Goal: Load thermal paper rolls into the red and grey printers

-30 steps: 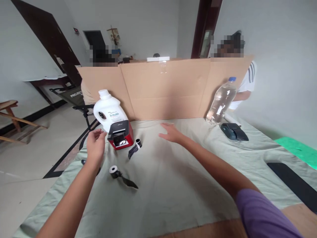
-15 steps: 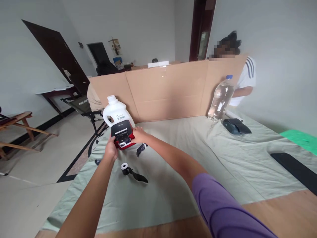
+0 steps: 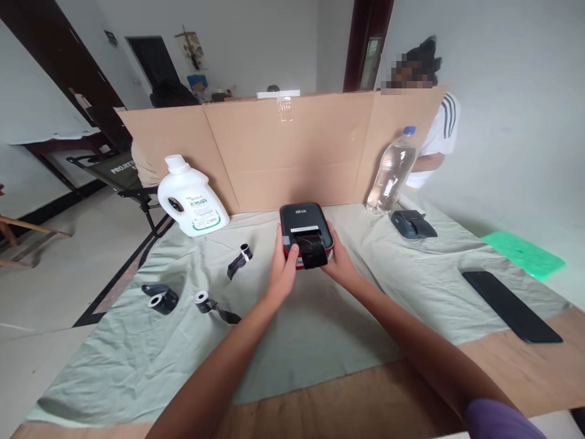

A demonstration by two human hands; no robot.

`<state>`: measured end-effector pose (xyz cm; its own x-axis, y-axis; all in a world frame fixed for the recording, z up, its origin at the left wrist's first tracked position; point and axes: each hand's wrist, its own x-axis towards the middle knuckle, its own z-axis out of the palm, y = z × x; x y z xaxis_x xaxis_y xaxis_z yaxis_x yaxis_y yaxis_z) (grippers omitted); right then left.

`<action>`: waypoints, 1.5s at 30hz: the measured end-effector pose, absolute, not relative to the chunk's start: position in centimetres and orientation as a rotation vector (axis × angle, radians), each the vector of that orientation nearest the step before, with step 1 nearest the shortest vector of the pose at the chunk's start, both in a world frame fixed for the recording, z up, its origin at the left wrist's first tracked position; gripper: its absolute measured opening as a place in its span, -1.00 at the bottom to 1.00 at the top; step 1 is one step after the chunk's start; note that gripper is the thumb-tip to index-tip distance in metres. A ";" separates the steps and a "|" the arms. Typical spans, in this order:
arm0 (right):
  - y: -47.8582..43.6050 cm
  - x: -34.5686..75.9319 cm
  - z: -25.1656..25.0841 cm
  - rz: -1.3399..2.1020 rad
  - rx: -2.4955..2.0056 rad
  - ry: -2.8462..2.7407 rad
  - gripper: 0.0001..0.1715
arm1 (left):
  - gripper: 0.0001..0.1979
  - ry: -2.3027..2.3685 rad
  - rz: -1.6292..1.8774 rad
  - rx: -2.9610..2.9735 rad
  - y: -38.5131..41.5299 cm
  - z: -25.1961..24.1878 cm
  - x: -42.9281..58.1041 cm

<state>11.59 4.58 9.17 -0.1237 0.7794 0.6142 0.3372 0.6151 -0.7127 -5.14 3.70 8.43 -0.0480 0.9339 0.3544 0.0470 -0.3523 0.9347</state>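
Between both hands is a small red and black label printer (image 3: pixel 307 221), with a strip of black film hanging from its front slot. My left hand (image 3: pixel 282 268) grips its left side, thumb toward the front. On the opposite side my right hand (image 3: pixel 340 256) is closed round the casing, its fingers partly hidden behind it. To the left on the cloth lie three black rolls with loose tails: one roll (image 3: pixel 245 252) toward the back, another roll (image 3: pixel 202 300) nearer me, and a third roll (image 3: pixel 164 301) at far left.
A white detergent jug (image 3: pixel 194 198) stands back left, before an upright cardboard panel (image 3: pixel 297 152). At right are a clear water bottle (image 3: pixel 393 171), a dark device (image 3: pixel 414 224), a black flat slab (image 3: pixel 509 305) and a green stool top (image 3: pixel 525 251). A person sits behind the panel.
Both hands have carried the printer from beside the white jug rightward to the middle of the cloth. The view has shifted, and the leftmost roll now shows fully.
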 end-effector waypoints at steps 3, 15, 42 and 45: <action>3.6 13.2 6.3 0.490 -1.049 -1.728 -0.03 | -0.33 1.043 1.471 1.358 3.6 5.1 -3.0; 4.2 12.4 3.7 0.476 -1.126 -1.701 0.03 | -0.34 1.129 1.420 1.383 4.7 2.8 -3.7; 3.6 12.7 1.4 0.409 -1.261 -1.647 -0.07 | -0.46 0.956 1.445 1.001 6.1 4.4 -4.8; 3.5 12.6 1.5 0.392 -1.270 -1.660 -0.08 | -0.46 0.970 1.460 1.010 6.2 4.3 -4.7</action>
